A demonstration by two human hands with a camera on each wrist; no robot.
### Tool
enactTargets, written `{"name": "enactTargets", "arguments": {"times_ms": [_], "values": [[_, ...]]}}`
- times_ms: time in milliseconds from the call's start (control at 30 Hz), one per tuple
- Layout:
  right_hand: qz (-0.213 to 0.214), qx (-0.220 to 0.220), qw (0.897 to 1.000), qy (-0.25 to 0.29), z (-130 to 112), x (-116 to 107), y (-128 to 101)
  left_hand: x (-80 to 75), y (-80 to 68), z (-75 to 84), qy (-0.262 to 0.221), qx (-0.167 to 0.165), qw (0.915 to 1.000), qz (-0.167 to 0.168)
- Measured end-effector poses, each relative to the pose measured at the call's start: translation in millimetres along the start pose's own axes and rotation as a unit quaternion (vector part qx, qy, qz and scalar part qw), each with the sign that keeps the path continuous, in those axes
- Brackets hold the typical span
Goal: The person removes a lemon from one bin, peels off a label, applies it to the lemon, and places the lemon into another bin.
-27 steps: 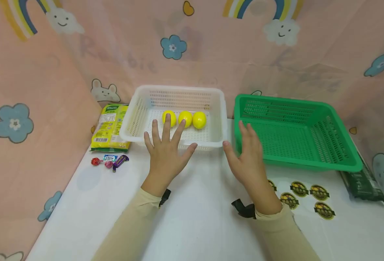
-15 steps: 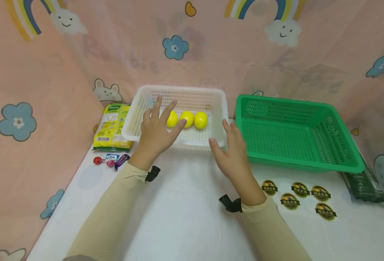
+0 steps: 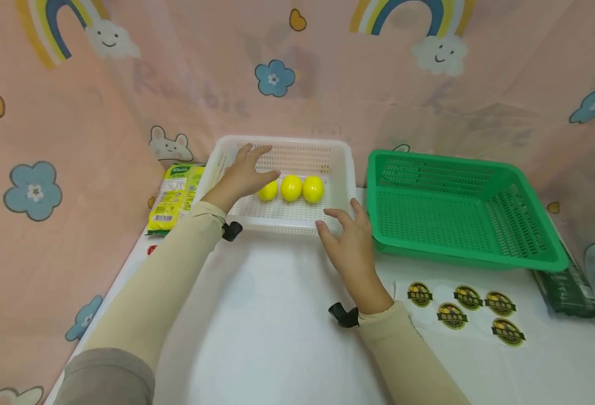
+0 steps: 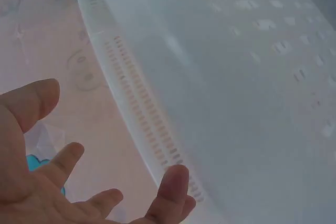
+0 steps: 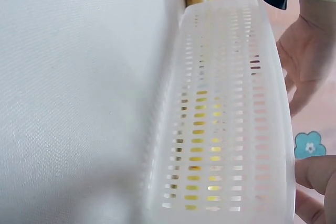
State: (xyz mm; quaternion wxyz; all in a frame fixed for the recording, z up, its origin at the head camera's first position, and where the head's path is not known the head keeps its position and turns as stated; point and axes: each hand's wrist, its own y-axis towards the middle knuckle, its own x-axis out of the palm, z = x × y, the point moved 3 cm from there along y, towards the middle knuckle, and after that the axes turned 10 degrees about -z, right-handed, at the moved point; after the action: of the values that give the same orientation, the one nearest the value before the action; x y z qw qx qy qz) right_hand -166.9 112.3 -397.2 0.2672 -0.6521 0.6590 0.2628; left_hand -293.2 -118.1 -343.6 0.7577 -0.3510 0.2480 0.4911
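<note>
- White basket (image 3: 277, 224): it stands on the white table (image 3: 262, 337), just beside the green basket (image 3: 444, 253). In my judgement, the step in hand is bringing both hands to it. From my distant seat, I would guide them slowly and evenly, so that the basket is not pushed or tilted.
- Right hand (image 3: 350, 247): it is at the front right corner, fingers spread, grasping nothing. Whether it touches the rim, I cannot tell. I would be careful with its outer side, because the green basket is very near there.
- Left hand (image 3: 243, 179): it is above the left part of the basket, also released, with fingers apart. Contact with the rim is not clear to me. I would lower the fingertips gently before closing them.
- Yellow balls (image 3: 291, 188): three lie in a row inside the basket, the left one partly hidden by the left hand. They look smooth and could roll, I think, so a soft grip around the side seems better than pressing from the top.
</note>
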Motion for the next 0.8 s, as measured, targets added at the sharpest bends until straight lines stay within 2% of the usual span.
{"name": "enactTargets", "arguments": {"times_ms": [167, 300, 367, 500, 700, 800], "values": [[0.013, 0.016, 1.000, 0.013, 1.4, 0.6, -0.1, -0.9, 22.6, -2.9, -0.078, -0.037, 0.9945, -0.059], [0.013, 0.019, 1.000, 0.014, 1.4, -0.8, 0.1, -4.0, 33.6, -4.0, -0.151, -0.089, 0.9790, -0.104], [0.013, 0.020, 1.000, 0.015, 0.6, -0.4, 0.4, -9.0, 38.5, -4.6, -0.172, -0.107, 0.9732, -0.108], [0.011, 0.023, 1.000, 0.017, 1.7, -2.4, 0.2, -12.6, 51.0, -8.7, -0.189, -0.123, 0.9686, -0.105], [0.008, 0.016, 1.000, 0.019, 2.7, -2.7, -1.2, -3.9, 63.8, -31.0, -0.229, -0.155, 0.9523, -0.128], [0.010, 0.016, 1.000, 0.022, 3.4, -3.7, -1.7, 1.7, 67.2, -38.0, -0.263, -0.164, 0.9407, -0.138]]}}
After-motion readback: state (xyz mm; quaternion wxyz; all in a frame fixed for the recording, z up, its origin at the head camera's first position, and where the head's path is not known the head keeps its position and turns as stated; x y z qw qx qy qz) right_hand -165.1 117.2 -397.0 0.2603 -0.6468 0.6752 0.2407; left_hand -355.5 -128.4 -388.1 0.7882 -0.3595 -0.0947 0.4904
